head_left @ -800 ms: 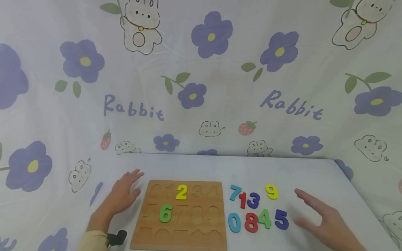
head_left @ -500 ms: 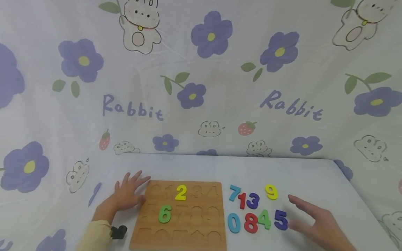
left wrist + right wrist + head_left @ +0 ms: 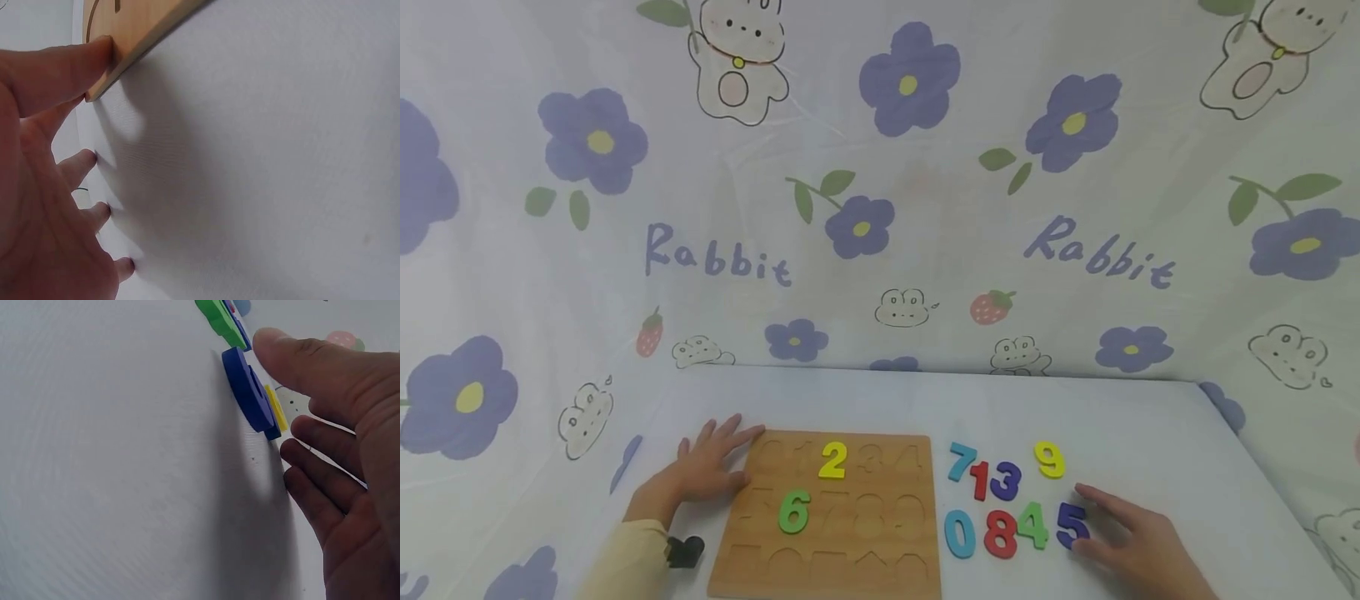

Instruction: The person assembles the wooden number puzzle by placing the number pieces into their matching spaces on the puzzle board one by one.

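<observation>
My left hand lies at the left edge of a wooden number board. Its thumb rests on the board's edge and the index fingertip is at the far left corner; the other fingers touch the table, spread apart. On the board sit a yellow number 2 and a green number 6. My right hand is at the purple number 5, its thumb overlapping the lower right of the 5 in the head view. In the right wrist view the thumb hovers over the 5, fingers loosely extended.
Right of the board lie a light blue 7, red 1, purple 3, yellow 9, light blue 0, red 8 and green 4. A patterned curtain stands behind the white table.
My left hand has moved right onto the board's edge and corner. My right hand has moved left and down to the purple 5. The number pieces have stayed in place.
</observation>
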### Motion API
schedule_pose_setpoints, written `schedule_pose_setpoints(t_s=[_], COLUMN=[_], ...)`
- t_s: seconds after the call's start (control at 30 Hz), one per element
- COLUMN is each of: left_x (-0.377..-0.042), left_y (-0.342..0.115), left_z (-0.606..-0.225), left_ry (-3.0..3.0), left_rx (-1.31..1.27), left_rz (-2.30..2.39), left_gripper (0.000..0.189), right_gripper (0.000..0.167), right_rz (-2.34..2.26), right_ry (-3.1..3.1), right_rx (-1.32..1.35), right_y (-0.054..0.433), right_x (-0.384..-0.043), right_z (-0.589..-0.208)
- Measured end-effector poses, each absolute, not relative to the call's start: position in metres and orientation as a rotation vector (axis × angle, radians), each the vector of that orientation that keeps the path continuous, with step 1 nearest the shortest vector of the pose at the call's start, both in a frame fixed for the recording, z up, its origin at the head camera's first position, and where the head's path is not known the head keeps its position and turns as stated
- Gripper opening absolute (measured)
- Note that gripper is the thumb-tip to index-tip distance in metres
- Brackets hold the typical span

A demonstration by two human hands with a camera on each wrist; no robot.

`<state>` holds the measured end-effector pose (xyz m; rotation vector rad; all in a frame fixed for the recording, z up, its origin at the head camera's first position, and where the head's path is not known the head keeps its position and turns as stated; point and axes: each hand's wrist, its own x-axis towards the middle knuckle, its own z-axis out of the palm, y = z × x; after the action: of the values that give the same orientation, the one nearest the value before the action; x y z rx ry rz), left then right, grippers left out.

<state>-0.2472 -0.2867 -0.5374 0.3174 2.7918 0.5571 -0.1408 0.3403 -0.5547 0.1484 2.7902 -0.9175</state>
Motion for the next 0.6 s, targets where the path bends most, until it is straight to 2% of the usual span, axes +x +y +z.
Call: schedule_pose_setpoints(t_s=[0.6], left_x=[-0.251], left_y=[-0.292], left_z=[-0.547], left_ry=[2.765], left_rx=[0.323], left_rz=[0.637], left_gripper=[0.076], right_gripper=[0.083], right_rz=[-0.886], right_ry=[2.809], right_rx=[0.182], right_y=[0.332], right_x=[-0.135], right_z=[-0.558])
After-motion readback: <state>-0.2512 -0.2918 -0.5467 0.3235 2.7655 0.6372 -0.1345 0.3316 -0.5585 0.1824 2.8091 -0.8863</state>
